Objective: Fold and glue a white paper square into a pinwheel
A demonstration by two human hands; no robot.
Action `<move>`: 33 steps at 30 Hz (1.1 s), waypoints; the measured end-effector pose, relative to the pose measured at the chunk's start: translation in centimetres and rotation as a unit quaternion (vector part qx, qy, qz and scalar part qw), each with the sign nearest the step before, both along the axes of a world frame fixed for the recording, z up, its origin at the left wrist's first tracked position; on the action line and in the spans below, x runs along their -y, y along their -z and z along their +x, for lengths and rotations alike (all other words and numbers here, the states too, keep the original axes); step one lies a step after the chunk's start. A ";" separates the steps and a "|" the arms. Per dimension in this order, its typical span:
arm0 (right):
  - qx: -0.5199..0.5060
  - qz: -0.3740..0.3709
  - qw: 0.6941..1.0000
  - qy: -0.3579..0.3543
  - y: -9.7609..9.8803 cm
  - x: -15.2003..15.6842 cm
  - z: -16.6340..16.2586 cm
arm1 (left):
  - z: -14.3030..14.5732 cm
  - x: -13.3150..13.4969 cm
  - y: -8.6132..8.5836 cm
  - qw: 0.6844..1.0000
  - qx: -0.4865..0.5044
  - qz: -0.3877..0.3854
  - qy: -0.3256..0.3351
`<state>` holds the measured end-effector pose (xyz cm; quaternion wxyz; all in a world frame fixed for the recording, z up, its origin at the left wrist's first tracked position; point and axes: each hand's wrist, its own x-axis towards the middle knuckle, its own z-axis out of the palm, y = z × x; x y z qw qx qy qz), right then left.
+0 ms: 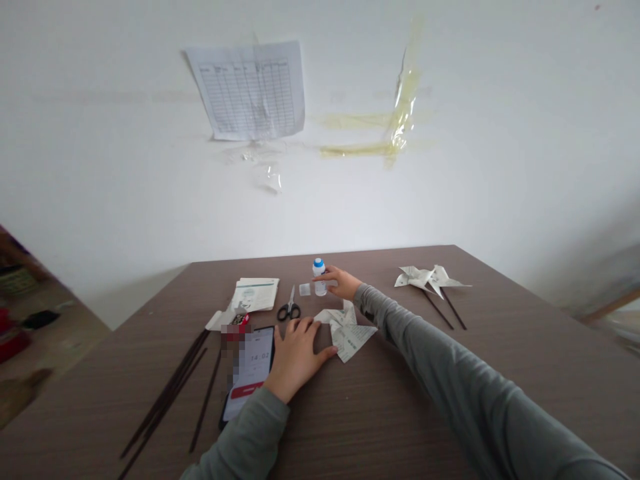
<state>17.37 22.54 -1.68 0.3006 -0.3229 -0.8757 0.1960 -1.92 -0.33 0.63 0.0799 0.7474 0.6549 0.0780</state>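
My right hand reaches to a small clear glue bottle with a blue and white cap. Thumb and fingers lie around the bottle, which stands upright on the table. My left hand rests open, its fingers spread and thumb out, at the left edge of a folded paper pinwheel. Printed text shows on this paper, and its points fan out on the tabletop. Behind the left hand lie black-handled scissors, and a small clear square piece sits beside the bottle.
A lit phone lies left of my left hand, by several dark sticks. Behind it are a stack of printed paper and a red item. Two pinwheels on sticks lie right. A wall bounds the table's back.
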 end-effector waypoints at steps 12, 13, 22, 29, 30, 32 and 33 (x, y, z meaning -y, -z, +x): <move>-0.055 0.027 0.997 0.040 -0.2 -0.5 3.5 | -0.2 -0.3 0.7 1.000 -0.006 0.012 -0.004; -0.058 0.030 0.997 0.044 -0.1 -0.4 4.4 | -0.2 -0.3 0.7 1.000 -0.006 0.016 -0.006; -0.066 0.066 0.991 0.097 2.4 2.1 11.3 | 0.0 -0.4 1.4 0.999 0.021 0.045 0.004; -0.063 0.073 0.990 0.106 2.9 3.6 12.1 | 0.1 -0.8 2.2 0.997 0.062 0.049 0.021; -0.071 0.077 0.988 0.111 2.8 3.8 12.0 | 0.2 -0.8 2.3 0.996 0.066 0.050 0.024; -0.094 0.087 0.983 0.131 2.7 4.4 11.9 | 0.3 -0.9 2.5 0.996 0.070 0.051 0.029; -0.105 0.091 0.979 0.147 2.6 4.6 11.9 | 0.4 -1.0 2.6 0.996 0.071 0.052 0.031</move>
